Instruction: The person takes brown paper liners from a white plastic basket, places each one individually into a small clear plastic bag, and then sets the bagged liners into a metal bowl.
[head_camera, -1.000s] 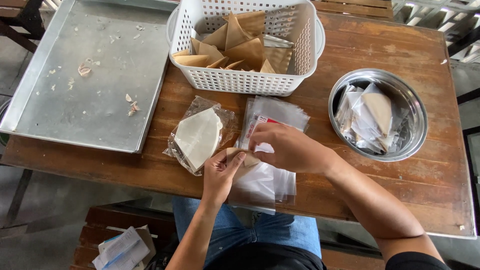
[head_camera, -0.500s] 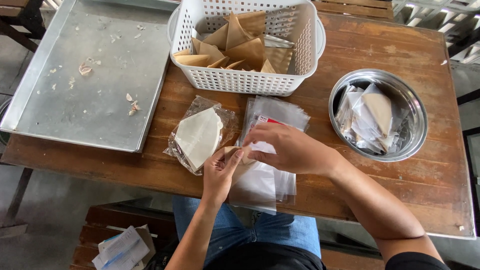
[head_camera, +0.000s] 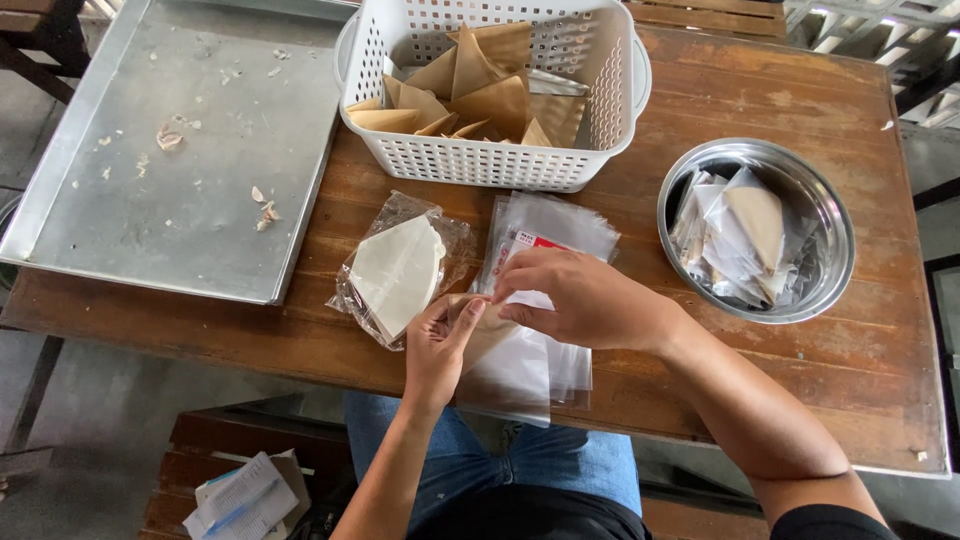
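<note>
Your left hand (head_camera: 437, 345) pinches the left edge of a brown paper cone (head_camera: 480, 325), fingers closed narrowly on it. Your right hand (head_camera: 580, 298) curls over the cone from the right, fingertips pressing it against a clear plastic bag (head_camera: 520, 370). The cone lies near the middle of the frame on the worn wooden surface (head_camera: 850, 400); its long axis can't be told beneath your hands. Just left lies a crinkly bag of white cones (head_camera: 398, 270). A white perforated basket (head_camera: 480, 160) holds more brown cones above; a shiny steel bowl (head_camera: 830, 200) sits right, a dull metal tray (head_camera: 150, 220) upper left.
</note>
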